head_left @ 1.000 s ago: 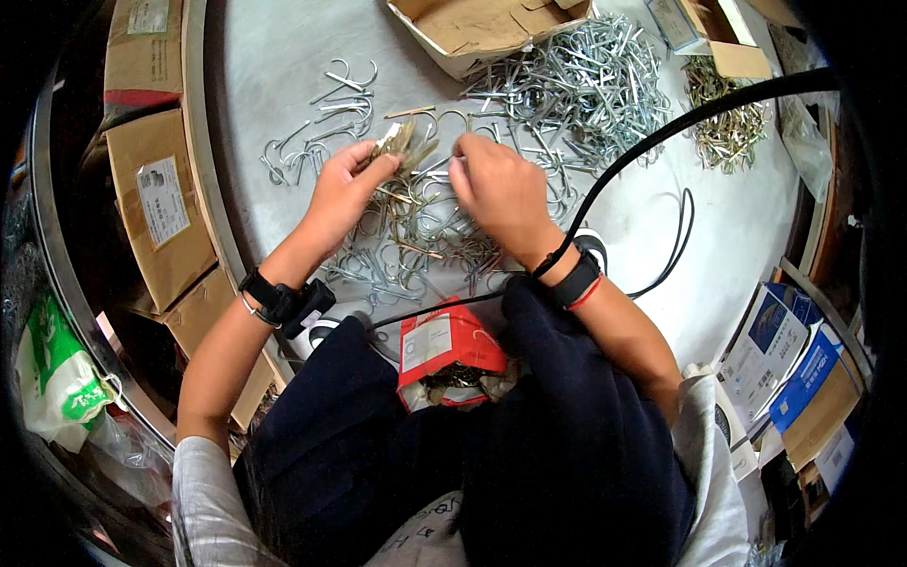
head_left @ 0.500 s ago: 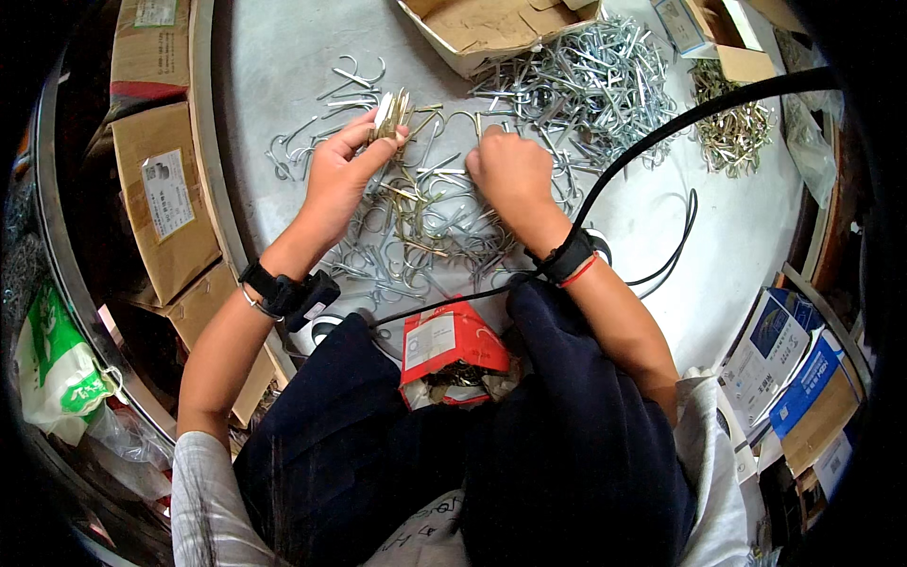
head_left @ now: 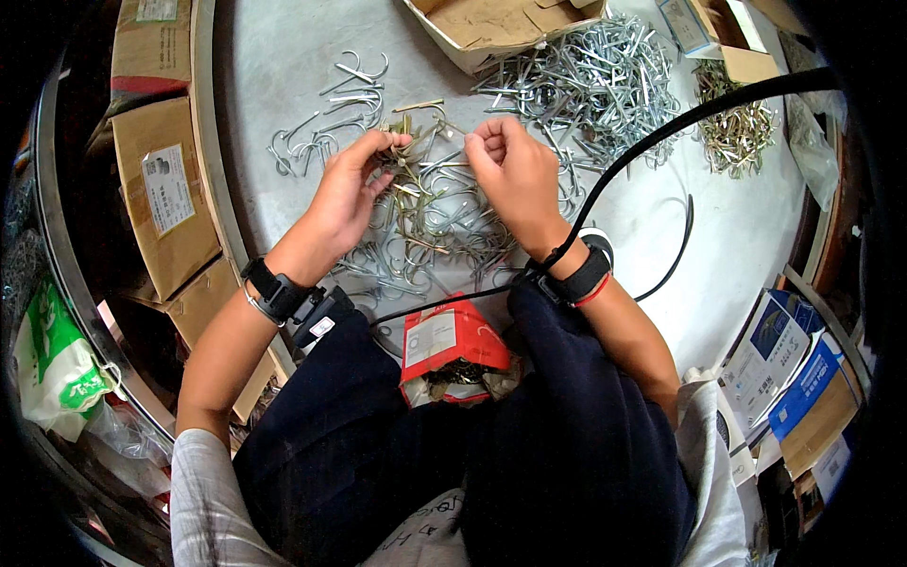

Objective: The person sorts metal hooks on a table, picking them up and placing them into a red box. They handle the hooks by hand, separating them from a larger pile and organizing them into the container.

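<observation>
My left hand (head_left: 348, 187) is closed around a small bunch of brass-coloured metal hooks (head_left: 404, 163), gripped between thumb and fingertips. Across from it, my right hand (head_left: 518, 180) has its fingers curled and pinched; what they hold, if anything, is hidden. Beneath and between both hands lies a tangled heap of silver hooks (head_left: 387, 260), with some brass-coloured ones mixed in. More silver hooks (head_left: 357, 99) are scattered beyond my left hand.
A big pile of silver hooks (head_left: 595, 90) lies at the back right, beside a cardboard tray (head_left: 472, 47). Farther right is a smaller brass-coloured pile (head_left: 739, 137). A red box (head_left: 444, 335) sits between my legs. A black cable (head_left: 652, 128) arches across the right side.
The bunch in my left hand has tipped from upright to down toward the heap. My right hand has turned, showing its curled fingers. A brass-coloured hook now shows between the hands.
</observation>
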The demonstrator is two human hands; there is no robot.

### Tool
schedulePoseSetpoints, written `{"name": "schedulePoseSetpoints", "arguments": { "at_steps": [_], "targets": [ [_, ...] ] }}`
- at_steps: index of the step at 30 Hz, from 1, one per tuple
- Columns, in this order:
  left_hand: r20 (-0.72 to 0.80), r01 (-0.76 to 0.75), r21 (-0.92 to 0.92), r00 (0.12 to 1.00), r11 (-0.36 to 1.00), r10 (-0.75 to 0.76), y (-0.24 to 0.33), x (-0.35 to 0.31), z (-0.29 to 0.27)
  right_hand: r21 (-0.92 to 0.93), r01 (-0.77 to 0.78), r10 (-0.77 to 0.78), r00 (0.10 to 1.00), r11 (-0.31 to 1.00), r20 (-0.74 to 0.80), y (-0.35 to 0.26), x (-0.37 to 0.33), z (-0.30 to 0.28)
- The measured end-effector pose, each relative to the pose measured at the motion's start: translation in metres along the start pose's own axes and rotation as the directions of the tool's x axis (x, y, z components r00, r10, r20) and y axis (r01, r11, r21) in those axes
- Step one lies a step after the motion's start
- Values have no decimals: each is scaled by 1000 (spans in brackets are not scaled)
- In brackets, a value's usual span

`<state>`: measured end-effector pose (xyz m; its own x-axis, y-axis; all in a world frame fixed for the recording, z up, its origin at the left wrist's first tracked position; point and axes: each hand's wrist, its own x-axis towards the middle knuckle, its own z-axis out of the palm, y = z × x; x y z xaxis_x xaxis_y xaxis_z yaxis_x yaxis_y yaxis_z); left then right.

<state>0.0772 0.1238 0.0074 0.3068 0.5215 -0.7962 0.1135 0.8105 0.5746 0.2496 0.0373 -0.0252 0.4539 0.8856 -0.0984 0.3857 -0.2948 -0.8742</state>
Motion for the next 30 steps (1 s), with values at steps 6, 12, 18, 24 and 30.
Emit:
{"name": "schedulePoseSetpoints", "arguments": {
  "at_steps": [6, 12, 18, 24, 30],
  "targets": [
    [96, 135, -151, 988, 979, -122, 2, 4, 0, 158, 260, -251, 965, 952, -77, -4, -2, -3],
    [226, 226, -315, 961, 922, -159, 3, 8, -4, 180, 344, -352, 936, 922, 13, 7, -7, 6],
    [140, 71, -193, 989, 979, -44, -3, 7, -5, 5, 513, -511, 854, 858, 95, 13, 0, 5],
    [-55, -210, 221, 972, 953, 227, 6, 4, -5, -436, 521, -459, 853, 734, 247, 13, 17, 6],
    [-115, -227, 213, 960, 950, 255, 13, 4, -6, -661, 506, -378, 860, 554, 342, 7, 37, 36]
  ]
}}
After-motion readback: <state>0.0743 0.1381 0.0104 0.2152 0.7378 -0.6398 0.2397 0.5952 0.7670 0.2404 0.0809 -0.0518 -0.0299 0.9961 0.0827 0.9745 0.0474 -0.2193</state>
